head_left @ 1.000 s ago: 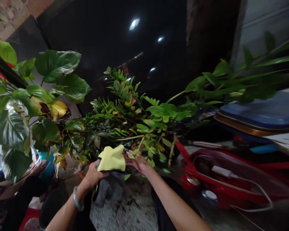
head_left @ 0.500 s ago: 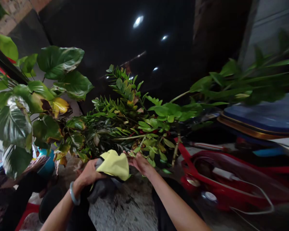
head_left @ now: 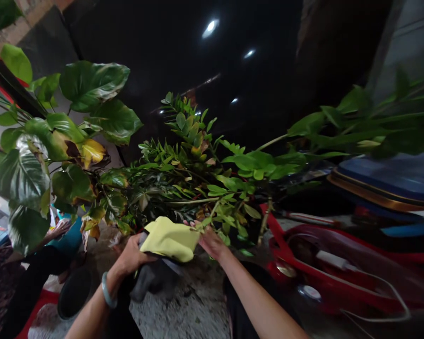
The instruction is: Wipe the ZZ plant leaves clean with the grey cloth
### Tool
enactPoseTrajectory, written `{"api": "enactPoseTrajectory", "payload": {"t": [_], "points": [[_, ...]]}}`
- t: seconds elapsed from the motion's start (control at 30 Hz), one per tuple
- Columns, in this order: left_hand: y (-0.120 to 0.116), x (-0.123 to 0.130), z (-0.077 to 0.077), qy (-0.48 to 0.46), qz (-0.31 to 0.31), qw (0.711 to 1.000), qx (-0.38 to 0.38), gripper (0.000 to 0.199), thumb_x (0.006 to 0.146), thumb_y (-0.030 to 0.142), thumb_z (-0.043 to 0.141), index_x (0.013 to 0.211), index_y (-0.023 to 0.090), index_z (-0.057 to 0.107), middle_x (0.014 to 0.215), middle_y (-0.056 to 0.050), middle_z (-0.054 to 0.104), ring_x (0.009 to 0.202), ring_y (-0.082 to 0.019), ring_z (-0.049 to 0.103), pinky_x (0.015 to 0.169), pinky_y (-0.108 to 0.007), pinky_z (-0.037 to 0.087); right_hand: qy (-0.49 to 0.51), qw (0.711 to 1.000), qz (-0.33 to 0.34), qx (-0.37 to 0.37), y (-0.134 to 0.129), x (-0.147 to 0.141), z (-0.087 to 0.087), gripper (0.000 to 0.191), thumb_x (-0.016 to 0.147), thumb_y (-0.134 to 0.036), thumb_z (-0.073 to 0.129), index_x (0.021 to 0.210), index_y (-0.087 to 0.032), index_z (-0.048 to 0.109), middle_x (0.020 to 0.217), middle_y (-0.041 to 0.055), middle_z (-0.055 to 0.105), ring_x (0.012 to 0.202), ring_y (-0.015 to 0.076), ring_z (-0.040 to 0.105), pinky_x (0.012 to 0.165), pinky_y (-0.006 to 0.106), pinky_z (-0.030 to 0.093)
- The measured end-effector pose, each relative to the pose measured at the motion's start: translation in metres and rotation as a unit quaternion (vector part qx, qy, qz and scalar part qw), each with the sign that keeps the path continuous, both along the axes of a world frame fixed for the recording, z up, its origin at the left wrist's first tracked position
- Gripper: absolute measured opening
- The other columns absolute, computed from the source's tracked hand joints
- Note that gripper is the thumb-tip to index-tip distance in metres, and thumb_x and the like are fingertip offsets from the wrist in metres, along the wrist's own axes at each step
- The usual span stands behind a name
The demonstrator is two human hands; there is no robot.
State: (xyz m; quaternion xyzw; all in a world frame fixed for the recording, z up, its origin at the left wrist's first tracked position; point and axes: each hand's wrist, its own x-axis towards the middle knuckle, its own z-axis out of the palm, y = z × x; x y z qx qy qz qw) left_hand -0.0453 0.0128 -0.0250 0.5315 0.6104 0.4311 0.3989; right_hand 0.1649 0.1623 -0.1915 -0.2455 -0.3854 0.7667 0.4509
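Note:
My left hand is wrapped round a folded yellow cloth with a grey-black side, part of which hangs below as a dark bundle. A pale bangle circles my left wrist. Close by, my right hand is closed at the lower end of a thin leafy stem. Its fingertips reach behind the cloth's right edge and are partly hidden by leaves. Just beyond both hands stands a dense green plant with small oval leaves, some of them yellowed.
A large-leaved plant with browning leaves fills the left. Behind it, another person's hand is near a teal container. A red plastic basket holds a white object with a cord. A blue-topped case stands at right, before a dark shiny wall.
The yellow cloth has spread wider to the right, towards my right hand. My right hand has shifted slightly right. The whole view has swung a little left.

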Motion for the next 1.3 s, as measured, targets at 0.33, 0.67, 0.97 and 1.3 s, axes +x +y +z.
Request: {"api": "enactPoseTrajectory", "payload": {"t": [0.33,0.67,0.97,1.3], "points": [[0.013,-0.028,0.029,-0.223,0.319,0.92,0.051,0.041,0.056,0.028,0.088,0.091,0.013,0.073,0.08,-0.009,0.077,0.07,-0.023,0.072,0.067,-0.033,0.059,0.006,0.999,0.036,-0.02,0.0,-0.003,0.002,0.026,0.081,-0.039,0.074,0.1,-0.02,0.074,0.105,0.0134,0.08,0.095,0.029,0.077,0.084,0.045,0.061],[-0.041,-0.028,0.042,-0.299,0.345,0.889,0.03,0.038,0.067,0.026,0.083,0.102,0.017,0.072,0.081,-0.005,0.079,0.068,-0.022,0.075,0.065,-0.031,0.062,0.001,0.999,0.03,-0.018,-0.001,-0.001,-0.003,0.029,0.081,-0.041,0.074,0.101,-0.02,0.074,0.105,0.0132,0.08,0.095,0.0275,0.077,0.083,0.043,0.062],[-0.015,-0.01,-0.019,-0.268,0.276,0.921,-0.068,0.037,0.052,0.024,0.085,0.084,0.013,0.071,0.07,-0.007,0.076,0.062,-0.023,0.071,0.064,-0.035,0.059,-0.016,0.999,0.012,-0.049,-0.007,-0.008,0.004,0.022,0.08,-0.038,0.076,0.096,-0.023,0.074,0.099,0.0091,0.081,0.092,0.0279,0.077,0.078,0.041,0.063],[-0.006,-0.029,0.036,-0.226,0.326,0.91,0.124,0.061,0.048,0.021,0.082,0.108,0.022,0.07,0.1,-0.006,0.078,0.089,-0.028,0.073,0.077,-0.036,0.059,0.009,0.999,0.032,-0.031,-0.007,0.0,0.01,0.034,0.076,-0.044,0.078,0.099,-0.019,0.075,0.103,0.0136,0.08,0.093,0.0286,0.076,0.082,0.043,0.061]]}}
